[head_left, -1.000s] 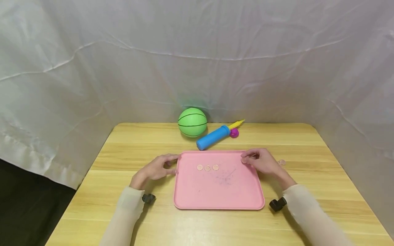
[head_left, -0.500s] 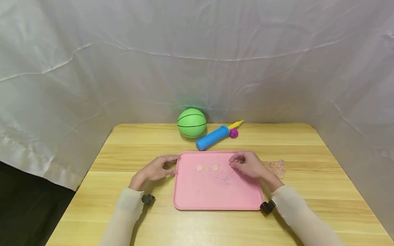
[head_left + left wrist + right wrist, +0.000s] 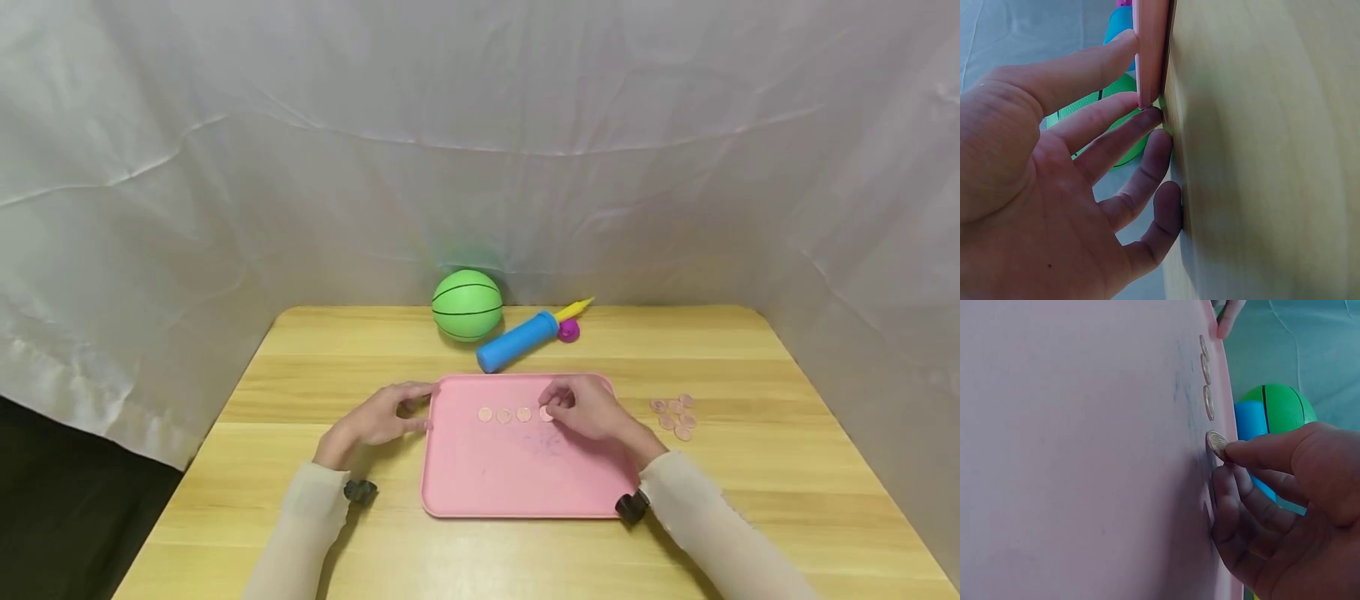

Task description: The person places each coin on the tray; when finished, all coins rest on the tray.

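Note:
My right hand (image 3: 588, 406) pinches a coin (image 3: 1217, 445) between thumb and fingers. One edge of that coin is close over the pink tray (image 3: 525, 483), just right of a row of 3 coins lying flat. The nearest in that row is a coin (image 3: 523, 414) beside my fingertips. At the tray's left side, my left hand (image 3: 382, 414) rests with fingers spread and relaxed. Its thumb (image 3: 1100, 59) touches the rim, and the index fingertip is at the far left corner. The lower fingers rest against the wooden table (image 3: 1260, 156).
Several loose coins (image 3: 675, 414) lie on the table right of the tray. Behind the tray are a green ball (image 3: 467, 305), a blue pump (image 3: 517, 342) with a yellow nozzle, and a small purple object (image 3: 568, 331). A grey curtain (image 3: 480, 167) hangs behind the table.
My right hand has moved left from the tray's far right corner to the end of the coin row, carrying the coin. The loose coins at right have come into view. My left hand has stayed put.

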